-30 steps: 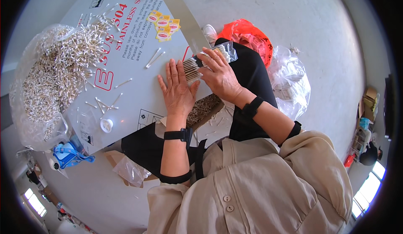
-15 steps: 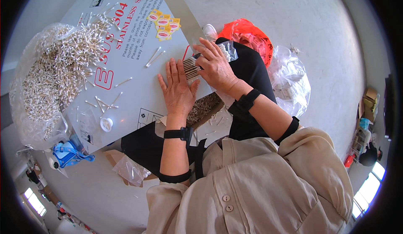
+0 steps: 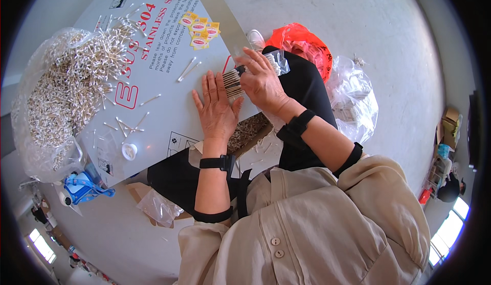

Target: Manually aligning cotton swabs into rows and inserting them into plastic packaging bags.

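Observation:
A row of cotton swabs [image 3: 233,84] lies side by side at the table's right edge, between my two hands. My left hand [image 3: 216,112] lies flat, palm down, its fingers stretched out along the row's left end. Over the right part of the row, my right hand [image 3: 264,86] has bent fingers closed on the swabs; its fingertips are partly hidden. Just beyond that hand, white swab tips show in a small clear plastic bag [image 3: 281,61] above my dark trouser leg. Two loose swabs [image 3: 189,70] rest left of the row.
A big clear bag of swabs [image 3: 66,95] spills onto the grey table [image 3: 169,101] at left. Several small yellow packets [image 3: 200,31] lie further back. A round white lid [image 3: 130,152] sits near the front. Red [image 3: 302,42] and white plastic bags [image 3: 353,101] stand on the right.
My right hand has shifted slightly, its lower fingers tucking in over the row of swabs. The left hand stays in place.

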`<state>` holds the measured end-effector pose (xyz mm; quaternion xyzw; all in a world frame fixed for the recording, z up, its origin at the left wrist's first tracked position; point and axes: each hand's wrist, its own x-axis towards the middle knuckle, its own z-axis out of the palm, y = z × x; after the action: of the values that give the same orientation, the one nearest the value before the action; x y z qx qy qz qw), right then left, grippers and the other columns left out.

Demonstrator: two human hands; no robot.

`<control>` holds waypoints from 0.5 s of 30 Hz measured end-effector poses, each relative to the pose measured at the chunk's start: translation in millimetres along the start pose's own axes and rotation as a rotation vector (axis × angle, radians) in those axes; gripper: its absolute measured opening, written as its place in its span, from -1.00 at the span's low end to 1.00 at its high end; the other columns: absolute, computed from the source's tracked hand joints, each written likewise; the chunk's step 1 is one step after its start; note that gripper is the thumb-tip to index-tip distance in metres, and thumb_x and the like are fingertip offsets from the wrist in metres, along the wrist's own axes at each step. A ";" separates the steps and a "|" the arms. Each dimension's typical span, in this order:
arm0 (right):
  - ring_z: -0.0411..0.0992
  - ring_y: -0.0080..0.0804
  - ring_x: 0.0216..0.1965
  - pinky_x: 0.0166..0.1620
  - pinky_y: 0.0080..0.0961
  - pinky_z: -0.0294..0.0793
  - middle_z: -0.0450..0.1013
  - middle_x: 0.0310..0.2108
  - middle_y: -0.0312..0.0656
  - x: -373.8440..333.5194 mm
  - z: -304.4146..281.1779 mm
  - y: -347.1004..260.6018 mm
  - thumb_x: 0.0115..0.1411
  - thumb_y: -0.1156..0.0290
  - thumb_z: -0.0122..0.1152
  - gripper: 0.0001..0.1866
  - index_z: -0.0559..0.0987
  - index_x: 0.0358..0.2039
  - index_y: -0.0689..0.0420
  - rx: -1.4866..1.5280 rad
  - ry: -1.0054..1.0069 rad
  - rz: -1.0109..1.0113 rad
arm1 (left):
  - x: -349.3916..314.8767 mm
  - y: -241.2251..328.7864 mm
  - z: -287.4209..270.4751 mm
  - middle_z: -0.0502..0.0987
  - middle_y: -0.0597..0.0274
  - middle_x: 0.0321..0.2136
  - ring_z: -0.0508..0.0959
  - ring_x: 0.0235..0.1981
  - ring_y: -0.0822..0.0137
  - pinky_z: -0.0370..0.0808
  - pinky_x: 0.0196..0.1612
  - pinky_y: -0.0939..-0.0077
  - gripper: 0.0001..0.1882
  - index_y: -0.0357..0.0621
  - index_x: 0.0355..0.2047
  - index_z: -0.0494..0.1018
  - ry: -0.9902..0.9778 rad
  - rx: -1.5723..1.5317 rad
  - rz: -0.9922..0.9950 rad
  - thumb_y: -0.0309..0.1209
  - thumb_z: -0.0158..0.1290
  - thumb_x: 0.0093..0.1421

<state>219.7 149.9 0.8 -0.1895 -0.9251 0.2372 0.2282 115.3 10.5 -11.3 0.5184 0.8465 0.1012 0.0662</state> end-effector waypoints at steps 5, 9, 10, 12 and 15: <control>0.14 -0.01 0.33 0.33 -0.05 0.10 0.42 0.09 -0.09 9.0 10.5 -3.9 -0.12 0.58 0.25 -0.93 0.52 -0.65 0.16 -0.005 0.057 0.175 | 0.2 1.0 -0.9 -0.10 0.02 0.43 -0.13 0.46 0.08 -0.26 0.40 -0.13 -0.15 -0.14 0.42 -0.13 -0.003 -0.005 0.002 0.08 -0.14 0.32; 0.12 -0.02 0.33 0.35 -0.08 0.07 0.39 0.11 -0.11 19.1 5.5 -7.7 -0.13 0.60 0.23 -0.93 0.55 -0.57 0.16 -0.076 -0.034 0.241 | -0.9 -0.3 -1.3 -0.06 0.03 0.42 -0.10 0.45 0.09 -0.23 0.40 -0.13 -0.14 -0.14 0.41 -0.07 0.014 -0.006 0.001 0.04 -0.04 0.28; 0.10 -0.03 0.34 0.36 -0.08 0.03 0.38 0.12 -0.12 21.7 3.0 -9.5 -0.13 0.60 0.23 -0.89 0.57 -0.51 0.16 -0.082 -0.092 0.264 | -1.3 -0.9 -1.1 -0.06 0.03 0.42 -0.10 0.45 0.09 -0.23 0.40 -0.13 -0.14 -0.14 0.41 -0.08 0.023 -0.006 0.006 0.04 -0.04 0.28; 0.07 -0.04 0.36 0.38 -0.08 -0.02 0.35 0.15 -0.12 14.8 1.9 -1.1 -0.11 0.58 0.24 -0.78 0.57 -0.36 0.16 -0.049 -0.057 0.191 | 0.3 1.6 -0.8 -0.06 0.03 0.42 -0.10 0.45 0.09 -0.24 0.40 -0.13 -0.14 -0.14 0.41 -0.08 0.035 -0.012 0.020 0.03 -0.03 0.28; 0.00 -0.11 0.39 0.41 -0.07 -0.12 0.27 0.23 -0.13 0.0 -11.3 -3.9 0.00 0.48 0.24 -0.55 0.49 -0.02 0.17 -0.090 -0.094 0.070 | -0.4 0.6 -0.1 -0.07 0.04 0.43 -0.10 0.45 0.10 -0.25 0.40 -0.12 -0.15 -0.14 0.41 -0.08 0.011 -0.014 0.006 0.06 -0.07 0.29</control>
<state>224.6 150.8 11.7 -0.2205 -0.9373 0.2117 0.1672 116.0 10.5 -11.0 0.5200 0.8445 0.1102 0.0646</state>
